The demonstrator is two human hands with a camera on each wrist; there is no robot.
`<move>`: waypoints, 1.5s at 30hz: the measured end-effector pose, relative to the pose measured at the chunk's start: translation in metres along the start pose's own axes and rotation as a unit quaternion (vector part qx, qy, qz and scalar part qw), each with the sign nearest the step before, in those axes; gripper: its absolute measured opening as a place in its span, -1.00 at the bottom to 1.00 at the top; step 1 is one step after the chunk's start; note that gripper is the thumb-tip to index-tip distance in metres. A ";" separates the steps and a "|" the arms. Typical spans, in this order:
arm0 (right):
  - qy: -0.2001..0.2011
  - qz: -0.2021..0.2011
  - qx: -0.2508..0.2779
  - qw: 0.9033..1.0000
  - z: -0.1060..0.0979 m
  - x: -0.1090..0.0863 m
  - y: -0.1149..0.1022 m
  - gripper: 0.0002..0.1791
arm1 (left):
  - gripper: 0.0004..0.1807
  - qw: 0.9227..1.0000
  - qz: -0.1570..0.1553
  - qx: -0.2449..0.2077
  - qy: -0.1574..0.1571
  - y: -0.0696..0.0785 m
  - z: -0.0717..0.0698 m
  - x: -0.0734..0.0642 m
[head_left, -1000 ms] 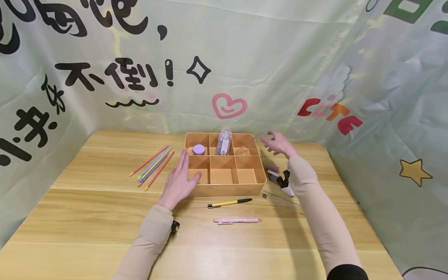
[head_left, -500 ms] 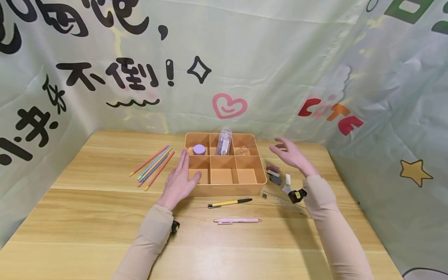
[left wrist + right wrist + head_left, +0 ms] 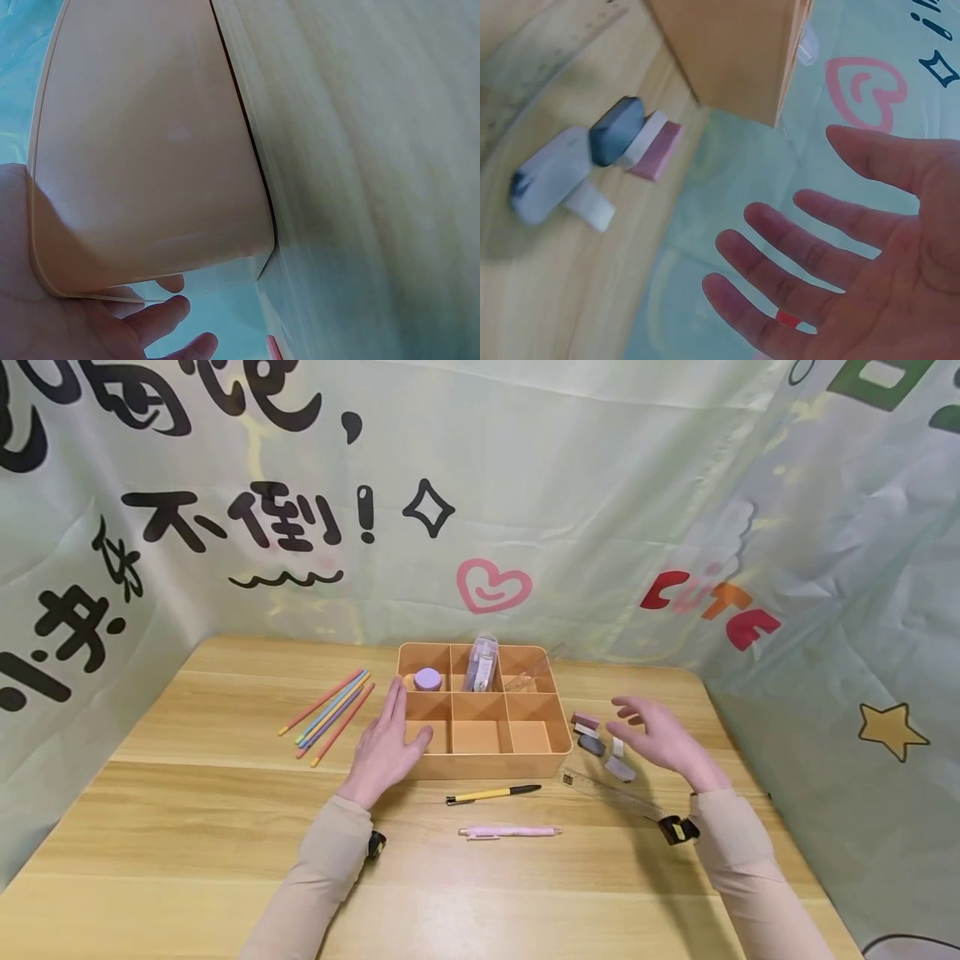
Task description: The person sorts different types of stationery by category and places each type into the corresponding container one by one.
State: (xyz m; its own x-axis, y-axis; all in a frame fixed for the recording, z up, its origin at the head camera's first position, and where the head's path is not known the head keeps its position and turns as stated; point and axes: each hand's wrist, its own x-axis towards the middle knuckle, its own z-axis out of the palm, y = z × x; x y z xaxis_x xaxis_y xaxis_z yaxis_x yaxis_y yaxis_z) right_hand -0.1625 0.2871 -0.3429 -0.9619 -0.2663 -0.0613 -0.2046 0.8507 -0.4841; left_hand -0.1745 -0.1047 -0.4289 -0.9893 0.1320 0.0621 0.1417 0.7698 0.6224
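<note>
My left hand rests against the left wall of an orange six-compartment organizer box, fingers straight; the left wrist view shows its fingers along the box. A purple round-topped object, a translucent lavender item of unclear kind and a clear ruler stand in its back row. The front row holds nothing. My right hand hovers to the right of the box with fingers spread and loosely bent, holding nothing. Several eraser-like blocks, among them a dark grey one and a pink one, lie near it.
Several coloured pencil-like sticks lie left of the box. In front are a yellow-and-black pen and a pink pen. Another clear ruler lies to the front right. A printed cloth hangs behind the table.
My right hand has moved from beside the box's back right corner rightward and toward me, uncovering the eraser-like blocks. The left hand has stayed on the box.
</note>
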 end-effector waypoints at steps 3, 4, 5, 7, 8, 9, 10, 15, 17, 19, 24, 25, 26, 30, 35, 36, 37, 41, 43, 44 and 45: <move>0.007 -0.010 -0.022 1.000 0.003 -0.010 0.006 -0.43 | -0.04 1.000 0.000 -0.002 0.000 0.000 0.001 -0.001; 0.007 -0.016 -0.028 0.999 0.004 -0.013 0.007 -0.44 | -0.04 1.000 -0.001 -0.003 -0.001 0.000 0.001 -0.001; 0.006 -0.020 -0.032 0.999 0.006 -0.016 0.009 -0.46 | -0.04 1.000 -0.001 -0.003 0.000 0.000 0.001 -0.001; 0.002 -0.036 -0.040 0.999 0.008 -0.020 0.013 -0.49 | -0.04 1.000 0.000 -0.003 0.000 0.000 0.001 -0.001; -0.001 -0.044 -0.042 0.998 0.010 -0.021 0.014 -0.51 | -0.04 1.000 -0.001 -0.003 0.001 0.000 0.001 -0.001; -0.003 -0.052 -0.043 0.998 0.011 -0.023 0.016 -0.52 | -0.03 1.000 0.000 -0.003 0.002 0.000 0.001 -0.001; -0.004 -0.062 -0.043 0.997 0.013 -0.024 0.017 -0.54 | -0.03 1.000 0.000 -0.002 0.003 0.000 0.000 -0.001; -0.003 -0.089 -0.049 0.995 0.024 -0.032 0.024 -0.61 | -0.03 1.000 0.001 -0.002 0.005 0.000 0.000 -0.001; -0.007 -0.085 -0.057 0.995 0.028 -0.036 0.026 -0.61 | -0.04 1.000 0.001 -0.002 0.004 0.000 0.000 -0.001; -0.014 -0.070 -0.064 0.995 0.031 -0.040 0.029 -0.59 | -0.04 1.000 0.000 -0.004 0.004 0.000 0.001 0.000; -0.036 -0.031 -0.085 0.995 0.036 -0.049 0.036 -0.60 | -0.05 1.000 -0.002 -0.007 0.007 -0.001 0.002 0.000; -0.041 -0.024 -0.085 0.995 0.036 -0.051 0.038 -0.61 | -0.05 1.000 -0.001 -0.007 0.008 -0.001 0.002 -0.001; -0.044 -0.020 -0.088 0.995 0.036 -0.052 0.039 -0.62 | -0.05 1.000 0.001 -0.006 0.009 -0.001 0.002 -0.001; -0.047 -0.003 -0.088 0.995 0.038 -0.054 0.043 -0.63 | -0.05 1.000 0.004 -0.006 0.014 -0.002 0.002 0.000; -0.039 0.006 -0.083 0.996 0.040 -0.054 0.047 -0.64 | -0.04 1.000 0.001 0.000 0.012 -0.002 0.002 0.000; -0.039 0.004 -0.083 0.996 0.040 -0.054 0.048 -0.66 | -0.04 1.000 0.000 0.001 0.010 -0.002 0.002 0.000; -0.038 0.005 -0.083 0.996 0.040 -0.054 0.048 -0.67 | -0.03 1.000 -0.001 0.001 0.010 -0.001 0.002 0.001; -0.035 0.004 -0.084 0.996 0.042 -0.053 0.051 -0.71 | -0.03 1.000 -0.003 0.000 0.006 -0.001 0.002 0.000; -0.036 0.008 -0.085 0.996 0.043 -0.053 0.053 -0.70 | -0.03 1.000 -0.003 -0.001 0.007 -0.001 0.002 0.000; -0.037 0.009 -0.086 0.996 0.043 -0.053 0.053 -0.70 | -0.03 1.000 -0.003 -0.001 0.007 -0.001 0.002 0.000; -0.038 0.012 -0.085 0.996 0.044 -0.053 0.054 -0.70 | -0.03 1.000 -0.003 0.000 0.007 -0.001 0.002 0.000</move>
State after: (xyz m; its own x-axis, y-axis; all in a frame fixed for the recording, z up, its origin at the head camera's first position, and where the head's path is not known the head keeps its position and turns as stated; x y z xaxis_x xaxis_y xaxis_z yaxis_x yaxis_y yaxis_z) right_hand -0.1150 0.3268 -0.4042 -0.9520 -0.2722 -0.1401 -0.2150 0.9203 -0.3267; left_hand -0.1747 -0.1045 -0.4312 -0.9905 0.1189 0.0695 0.1362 0.7704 0.6228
